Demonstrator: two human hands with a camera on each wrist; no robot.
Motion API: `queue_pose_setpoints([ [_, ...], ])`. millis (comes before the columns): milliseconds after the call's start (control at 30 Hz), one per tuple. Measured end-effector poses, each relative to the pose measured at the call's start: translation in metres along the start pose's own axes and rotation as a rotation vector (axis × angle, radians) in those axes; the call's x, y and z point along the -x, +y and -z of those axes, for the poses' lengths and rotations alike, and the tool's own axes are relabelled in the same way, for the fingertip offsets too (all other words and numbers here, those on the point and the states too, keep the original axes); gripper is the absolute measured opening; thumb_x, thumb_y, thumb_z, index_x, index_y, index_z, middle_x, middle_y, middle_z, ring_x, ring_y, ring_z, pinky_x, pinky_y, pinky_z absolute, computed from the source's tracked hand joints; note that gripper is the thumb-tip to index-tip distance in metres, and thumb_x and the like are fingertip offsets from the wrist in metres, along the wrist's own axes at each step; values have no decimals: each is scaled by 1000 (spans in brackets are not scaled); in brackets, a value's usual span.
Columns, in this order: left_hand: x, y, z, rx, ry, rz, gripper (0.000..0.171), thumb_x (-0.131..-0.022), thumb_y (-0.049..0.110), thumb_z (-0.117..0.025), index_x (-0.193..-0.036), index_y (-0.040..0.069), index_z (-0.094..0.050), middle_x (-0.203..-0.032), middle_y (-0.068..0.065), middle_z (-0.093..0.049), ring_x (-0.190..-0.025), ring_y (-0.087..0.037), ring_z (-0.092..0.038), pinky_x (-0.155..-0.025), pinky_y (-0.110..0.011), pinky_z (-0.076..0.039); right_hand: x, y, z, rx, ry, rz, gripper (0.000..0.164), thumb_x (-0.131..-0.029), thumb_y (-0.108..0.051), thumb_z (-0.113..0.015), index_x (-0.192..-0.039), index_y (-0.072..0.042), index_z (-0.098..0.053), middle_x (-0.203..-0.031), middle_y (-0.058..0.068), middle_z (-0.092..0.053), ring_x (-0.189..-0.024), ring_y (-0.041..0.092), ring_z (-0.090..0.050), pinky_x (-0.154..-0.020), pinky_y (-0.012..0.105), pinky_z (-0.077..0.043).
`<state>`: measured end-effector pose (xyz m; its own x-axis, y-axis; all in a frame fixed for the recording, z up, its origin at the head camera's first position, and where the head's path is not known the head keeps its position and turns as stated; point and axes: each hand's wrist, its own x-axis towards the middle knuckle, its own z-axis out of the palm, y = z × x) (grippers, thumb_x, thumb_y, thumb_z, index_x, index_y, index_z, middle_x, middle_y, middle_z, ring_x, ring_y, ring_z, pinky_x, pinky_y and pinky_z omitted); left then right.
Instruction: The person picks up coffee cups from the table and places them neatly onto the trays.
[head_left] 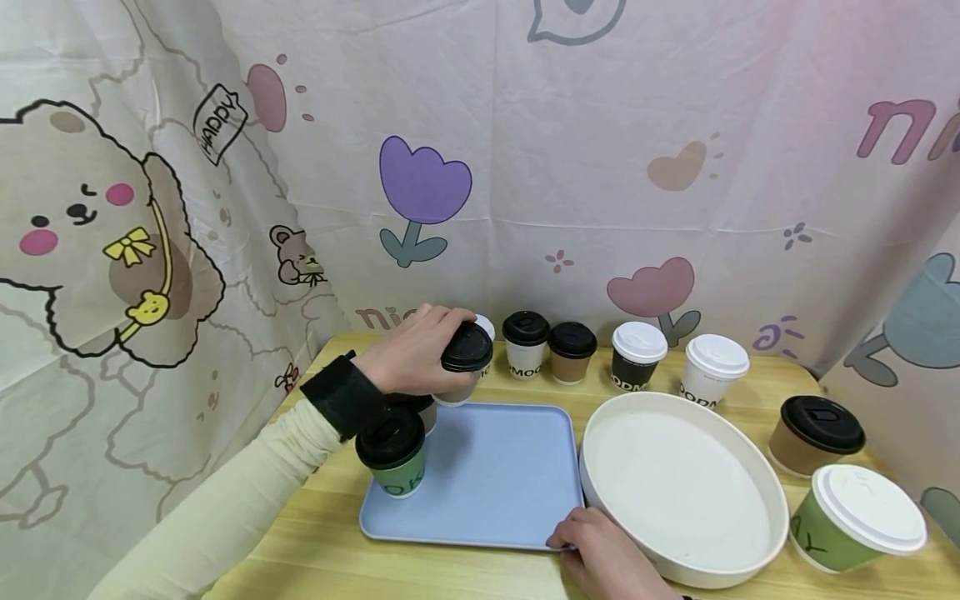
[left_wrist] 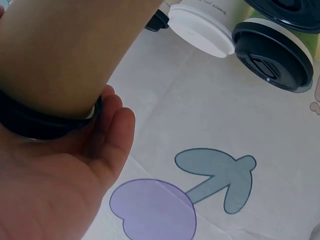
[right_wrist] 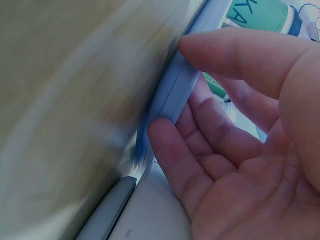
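My left hand (head_left: 423,354) grips a paper cup with a black lid (head_left: 467,346) from above, over the far left part of the blue tray (head_left: 502,475). The cup's wall (left_wrist: 75,55) looks brownish in the left wrist view, with fingers round its lid. A green cup with a black lid (head_left: 401,479) stands on the tray's left side. Just behind it, another black-lidded cup (head_left: 429,414) is mostly hidden by my forearm. My right hand (head_left: 603,554) holds the tray's near right corner, with fingers and thumb at the rim (right_wrist: 172,92) in the right wrist view.
A round cream dish (head_left: 682,483) stands right of the tray. Along the back are a white cup (head_left: 525,360), a brown cup (head_left: 572,368), a black cup (head_left: 636,371) and a white-lidded cup (head_left: 708,387). Brown (head_left: 798,446) and green (head_left: 828,533) cups stand far right.
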<state>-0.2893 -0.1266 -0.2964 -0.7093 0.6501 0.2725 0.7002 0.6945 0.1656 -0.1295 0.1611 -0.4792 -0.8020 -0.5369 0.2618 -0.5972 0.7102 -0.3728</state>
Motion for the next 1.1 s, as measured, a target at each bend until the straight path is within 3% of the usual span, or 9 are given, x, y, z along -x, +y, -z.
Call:
queue_pose_setpoints([
  [200, -8, 2, -4, 29, -62, 6, 78, -79, 41, -68, -147, 6, -49, -127, -13, -58, -111, -30, -48, -92, -43, -43, 0, 0, 0, -8, -3, -5, 15, -82, -3, -81, -88, -17, -78, -84, -11, -65, -82, 7, -60, -72, 29, -52],
  [400, -15, 5, -9, 63, -152, 3, 81, -79, 38, -72, -149, 5, -46, -136, -16, -51, -115, -28, -51, -96, -43, -51, 0, 0, 0, -10, -12, -17, 14, -82, -4, -81, -88, -17, -79, -85, -11, -65, -83, 7, -60, -73, 29, -52],
  [600, -17, 7, -15, 23, -224, 9, 85, -80, 36, -74, -153, 4, -43, -135, -17, -47, -117, -28, -49, -95, -42, -52, 0, 0, 1, -12, -4, -12, 14, -82, -5, -81, -88, -17, -79, -84, -12, -65, -82, 7, -61, -73, 29, -53],
  [867, -21, 7, -21, -4, -283, 9, 78, -80, 37, -76, -147, 7, -50, -132, -15, -47, -112, -25, -53, -91, -39, -54, 0, 0, 1, -17, -10, -19, 14, -82, -4, -81, -88, -17, -79, -84, -12, -65, -83, 7, -61, -73, 29, -53],
  [1100, -25, 5, -28, -119, -343, -32, 72, -82, 39, -76, -141, 6, -53, -128, -10, -56, -109, -25, -54, -95, -39, -50, 0, 0, 0, -9, -6, -15, 15, -82, -4, -81, -88, -17, -79, -84, -12, -64, -83, 7, -61, -73, 30, -53],
])
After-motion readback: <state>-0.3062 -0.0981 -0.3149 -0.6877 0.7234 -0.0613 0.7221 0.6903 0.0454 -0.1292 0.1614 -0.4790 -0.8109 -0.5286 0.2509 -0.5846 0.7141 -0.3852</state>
